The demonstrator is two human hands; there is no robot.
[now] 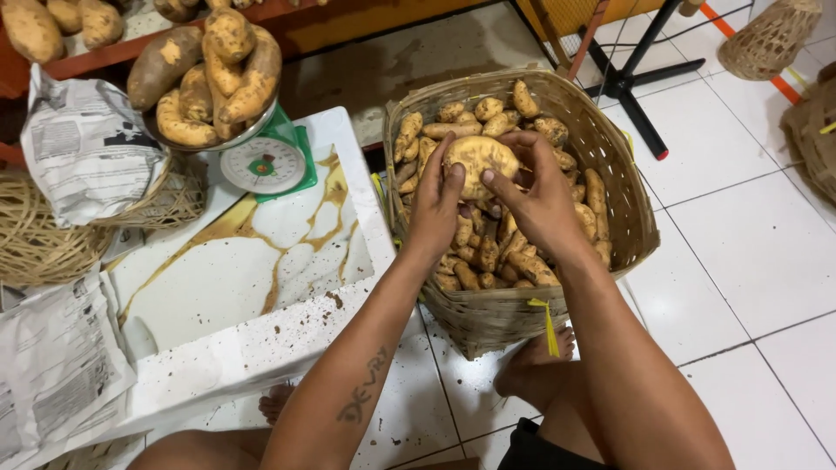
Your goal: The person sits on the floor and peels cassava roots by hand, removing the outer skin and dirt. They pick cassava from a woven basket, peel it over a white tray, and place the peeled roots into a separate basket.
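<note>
Above the woven basket (610, 148), well inside its rim, left hand (435, 204) and right hand (535, 200) clasp one sweet potato (479, 161) between them

Underside of the held sweet potato (479, 161) is hidden by the fingers of the left hand (435, 204) and right hand (535, 200). Lower layers in the woven basket (610, 165) are concealed. Scale (264, 163) dial markings are too small to tell. The rack (87, 57) is cut off at the top edge.

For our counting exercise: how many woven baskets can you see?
3: one basket of sweet potatoes under both hands, a small one top right, part of another at the right edge. Others may be hidden.
</note>
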